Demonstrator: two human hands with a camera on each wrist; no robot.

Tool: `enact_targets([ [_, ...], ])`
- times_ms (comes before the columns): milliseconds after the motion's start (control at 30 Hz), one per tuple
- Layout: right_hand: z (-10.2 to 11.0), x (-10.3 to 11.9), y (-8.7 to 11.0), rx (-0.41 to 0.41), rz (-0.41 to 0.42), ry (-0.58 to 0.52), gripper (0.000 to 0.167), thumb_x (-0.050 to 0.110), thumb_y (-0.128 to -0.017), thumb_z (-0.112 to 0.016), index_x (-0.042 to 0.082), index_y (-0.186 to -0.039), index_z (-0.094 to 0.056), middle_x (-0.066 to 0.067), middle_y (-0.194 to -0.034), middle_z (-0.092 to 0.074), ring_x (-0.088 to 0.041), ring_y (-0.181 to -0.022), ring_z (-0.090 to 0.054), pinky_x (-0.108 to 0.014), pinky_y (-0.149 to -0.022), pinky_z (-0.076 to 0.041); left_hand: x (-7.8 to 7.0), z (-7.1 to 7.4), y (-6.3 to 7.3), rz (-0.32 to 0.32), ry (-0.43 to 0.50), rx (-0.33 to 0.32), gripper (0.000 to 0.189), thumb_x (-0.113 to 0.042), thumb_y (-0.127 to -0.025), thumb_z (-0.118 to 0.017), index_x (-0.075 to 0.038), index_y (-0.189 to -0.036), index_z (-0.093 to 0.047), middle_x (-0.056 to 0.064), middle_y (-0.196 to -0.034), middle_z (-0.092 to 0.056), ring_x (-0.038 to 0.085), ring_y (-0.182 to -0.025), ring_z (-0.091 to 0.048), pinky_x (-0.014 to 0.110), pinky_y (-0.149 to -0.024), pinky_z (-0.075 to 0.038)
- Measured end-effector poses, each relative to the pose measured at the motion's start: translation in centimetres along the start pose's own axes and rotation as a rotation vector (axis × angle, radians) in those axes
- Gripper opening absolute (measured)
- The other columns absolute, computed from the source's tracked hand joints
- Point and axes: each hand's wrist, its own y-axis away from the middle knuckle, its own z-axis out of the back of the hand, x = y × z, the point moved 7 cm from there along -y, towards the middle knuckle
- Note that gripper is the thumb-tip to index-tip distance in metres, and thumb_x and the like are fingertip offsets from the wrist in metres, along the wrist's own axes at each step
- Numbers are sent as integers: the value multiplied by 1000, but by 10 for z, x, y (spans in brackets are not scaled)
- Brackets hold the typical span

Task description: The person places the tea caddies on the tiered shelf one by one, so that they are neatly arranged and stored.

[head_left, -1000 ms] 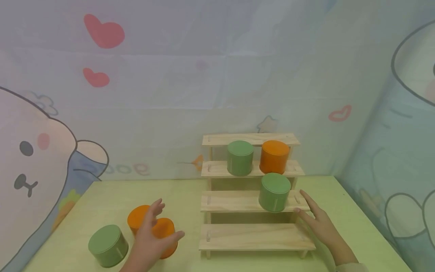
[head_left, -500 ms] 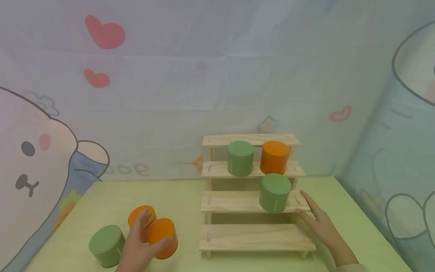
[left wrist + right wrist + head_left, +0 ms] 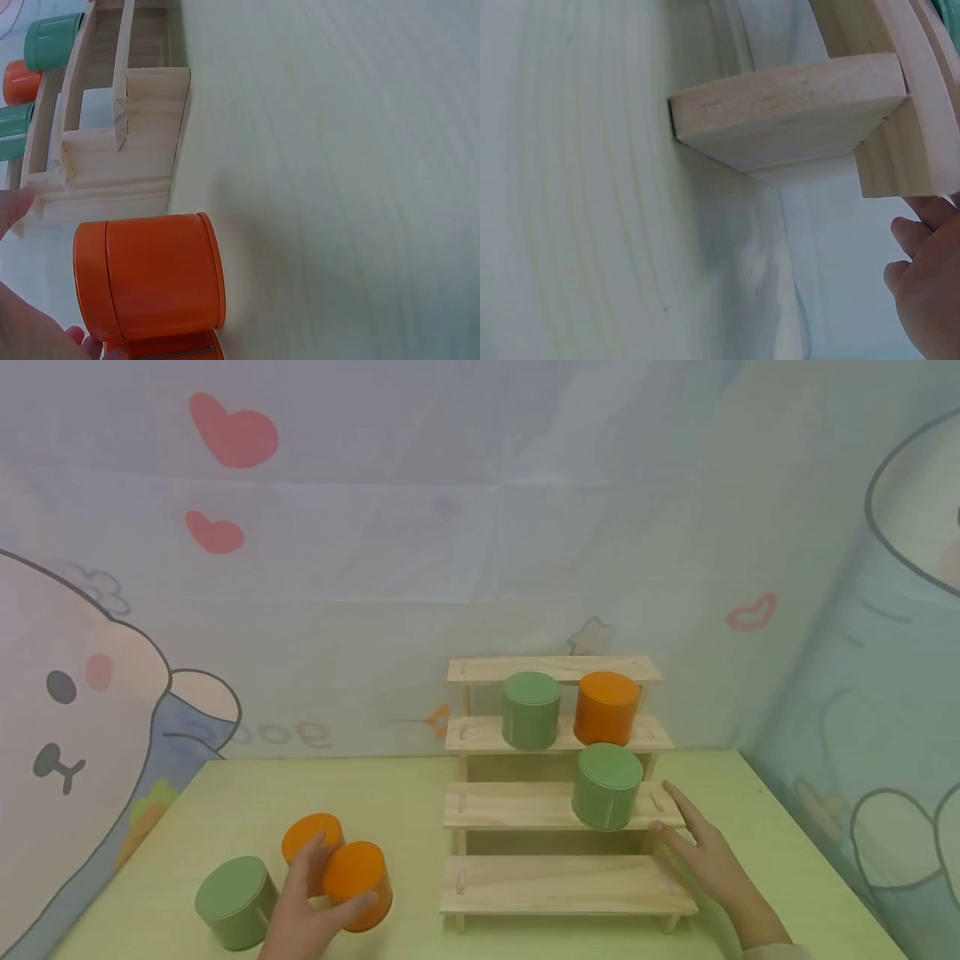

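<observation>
On the table's left side my left hand [image 3: 303,897] reaches around an orange round tin [image 3: 360,877], fingers at its far left side and thumb at its front. In the left wrist view a gap shows between the thumb [image 3: 11,208] and this orange tin [image 3: 157,274]. A second orange tin [image 3: 303,833] stands right behind it, partly covered by my fingers. Left of the hand is a green tin [image 3: 234,902]. My right hand [image 3: 708,856] is at the right end of a stepped wooden shelf [image 3: 517,885], its fingertips right at the second step from the bottom.
A green tin [image 3: 531,710] and an orange tin [image 3: 606,708] stand on the shelf's third step up. Another green tin [image 3: 606,787] sits one step lower, toward the right. Behind the table [image 3: 412,793] hangs a printed cloth [image 3: 360,568].
My left hand has moved left and down from above the orange tins, and its fingers now sit behind the front one. The right hand and the shelf have stayed put.
</observation>
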Motion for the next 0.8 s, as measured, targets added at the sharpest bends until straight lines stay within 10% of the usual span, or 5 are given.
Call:
enact_targets([
  [800, 0, 0, 0, 4, -6, -9, 66, 34, -102, -47, 18, -156, -12, -24, -157, -16, -58, -135, -19, -79, -94, -23, 9, -1, -3, 30, -1, -1, 105, -31, -76, -82, -4, -151, -15, 27, -150, -28, 44, -132, -35, 59, -102, -37],
])
